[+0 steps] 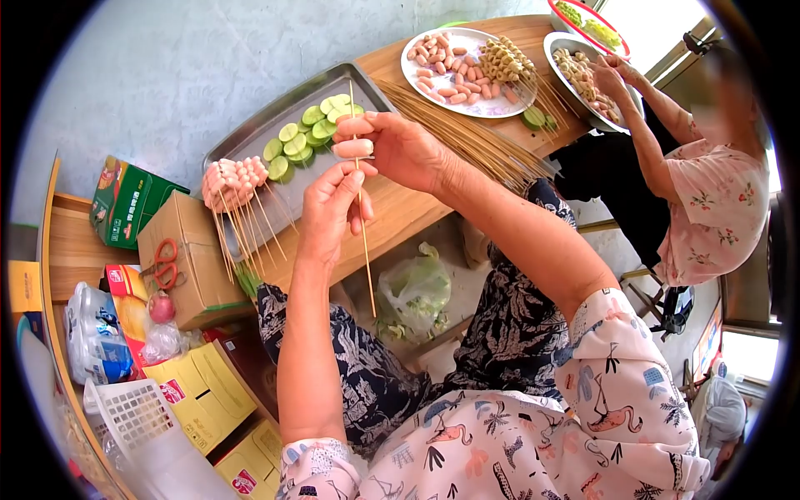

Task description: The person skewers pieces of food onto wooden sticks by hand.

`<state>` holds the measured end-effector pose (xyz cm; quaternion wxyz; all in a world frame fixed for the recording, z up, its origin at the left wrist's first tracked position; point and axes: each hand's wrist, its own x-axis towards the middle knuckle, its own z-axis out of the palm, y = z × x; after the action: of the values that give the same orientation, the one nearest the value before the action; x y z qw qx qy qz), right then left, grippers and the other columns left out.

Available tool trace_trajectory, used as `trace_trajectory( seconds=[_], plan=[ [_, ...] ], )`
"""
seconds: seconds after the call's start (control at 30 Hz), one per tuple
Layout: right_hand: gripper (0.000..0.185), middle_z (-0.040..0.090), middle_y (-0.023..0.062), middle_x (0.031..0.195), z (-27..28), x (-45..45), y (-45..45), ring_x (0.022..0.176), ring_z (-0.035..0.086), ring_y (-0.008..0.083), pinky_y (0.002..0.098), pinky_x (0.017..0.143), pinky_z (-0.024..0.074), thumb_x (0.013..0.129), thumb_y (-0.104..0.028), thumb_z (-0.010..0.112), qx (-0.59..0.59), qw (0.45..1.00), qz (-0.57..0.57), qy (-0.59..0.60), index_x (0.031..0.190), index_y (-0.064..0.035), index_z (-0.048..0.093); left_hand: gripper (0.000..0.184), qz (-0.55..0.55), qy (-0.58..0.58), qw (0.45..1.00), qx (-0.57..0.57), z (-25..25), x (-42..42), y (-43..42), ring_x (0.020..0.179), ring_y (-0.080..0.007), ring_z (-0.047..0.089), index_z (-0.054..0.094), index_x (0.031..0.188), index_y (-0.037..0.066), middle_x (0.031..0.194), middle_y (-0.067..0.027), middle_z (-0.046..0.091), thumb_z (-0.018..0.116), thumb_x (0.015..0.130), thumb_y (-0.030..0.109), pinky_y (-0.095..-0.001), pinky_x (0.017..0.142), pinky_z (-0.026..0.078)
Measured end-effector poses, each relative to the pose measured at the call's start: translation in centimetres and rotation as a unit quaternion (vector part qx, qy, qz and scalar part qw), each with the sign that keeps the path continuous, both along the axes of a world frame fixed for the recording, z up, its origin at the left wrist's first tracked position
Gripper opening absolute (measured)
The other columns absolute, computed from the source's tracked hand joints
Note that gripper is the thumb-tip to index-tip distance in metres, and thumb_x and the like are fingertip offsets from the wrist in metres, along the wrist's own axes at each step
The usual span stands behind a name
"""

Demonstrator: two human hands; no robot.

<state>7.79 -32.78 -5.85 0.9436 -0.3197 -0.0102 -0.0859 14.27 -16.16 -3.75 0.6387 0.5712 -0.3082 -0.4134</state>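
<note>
You can cross the desk (406, 218) at mid near edge. Loose sticks (467, 133) obstruct your right; pink skewers (232, 181), your left.

青岛啤酒 txt (136, 206) on grn box (125, 204), others illeg.

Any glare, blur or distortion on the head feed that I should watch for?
Head view: fisheye bowing with black corners; the bright patch at upper right is washed out; the co-worker's head is blurred; the skewer, left hand and right hand look reasonably sharp.
</note>
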Motion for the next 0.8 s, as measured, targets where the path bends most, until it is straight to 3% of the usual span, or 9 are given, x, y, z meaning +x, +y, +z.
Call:
trace_trajectory(
  seconds=[0.27,0.57,0.67,0.77,0.8],
  plan=[
    [0.036,0.065,0.0058,0.108,0.0,-0.1,-0.2,0.101,0.060,0.0188,0.0299,0.072,0.0427,0.095,-0.028,0.049,-0.011,1.000,0.011,-0.010,0.115,0.0010,0.055,0.021,0.003,0.005,1.000,0.001,0.0,0.0,-0.2,0.044,-0.0029,0.044,0.065,0.101,0.006,0.060,-0.0005,0.058,0.051,0.098,0.021,-0.0159,0.042,0.034],
    [0.040,0.063,0.0092,0.112,-0.3,-0.5,-0.4,0.101,0.059,0.0205,0.0342,0.086,0.0444,0.098,-0.031,0.042,-0.030,0.999,0.025,0.008,0.121,0.0003,0.053,0.020,0.007,-0.004,1.000,0.003,0.0,-0.1,-0.4,0.044,-0.0028,0.044,0.064,0.102,0.006,0.061,-0.0003,0.058,0.051,0.098,0.021,-0.0158,0.042,0.034],
    [0.048,0.061,0.0113,0.115,-0.7,-0.6,-1.9,0.100,0.059,0.0212,0.0362,0.089,0.0455,0.101,-0.039,0.032,-0.160,0.978,-0.030,0.131,0.122,-0.0011,0.053,0.021,0.014,0.010,1.000,-0.012,0.1,0.0,-0.5,0.044,-0.0024,0.043,0.064,0.102,0.006,0.060,-0.0008,0.057,0.052,0.098,0.023,-0.0156,0.042,0.033],
    [0.033,0.064,0.0063,0.097,-3.1,-1.0,-6.6,0.082,0.061,0.0138,0.0286,0.071,0.0501,0.094,-0.030,0.055,-0.395,0.868,-0.168,0.249,0.110,-0.0018,0.063,0.016,-0.009,0.028,1.000,-0.002,0.2,0.3,-0.4,0.052,-0.0061,0.051,0.062,0.101,0.005,0.074,-0.0036,0.063,0.053,0.096,0.017,-0.0193,0.048,0.041],
    [0.027,0.064,0.0049,0.091,-6.8,-0.4,-10.0,0.080,0.059,0.0127,0.0288,0.069,0.0488,0.091,-0.023,0.058,-0.460,0.829,-0.220,0.231,0.104,-0.0011,0.066,0.014,0.023,-0.162,0.986,0.031,0.3,0.1,-0.5,0.058,-0.0087,0.055,0.061,0.100,0.003,0.084,-0.0041,0.064,0.053,0.094,0.013,-0.0224,0.052,0.044]
  ],
)
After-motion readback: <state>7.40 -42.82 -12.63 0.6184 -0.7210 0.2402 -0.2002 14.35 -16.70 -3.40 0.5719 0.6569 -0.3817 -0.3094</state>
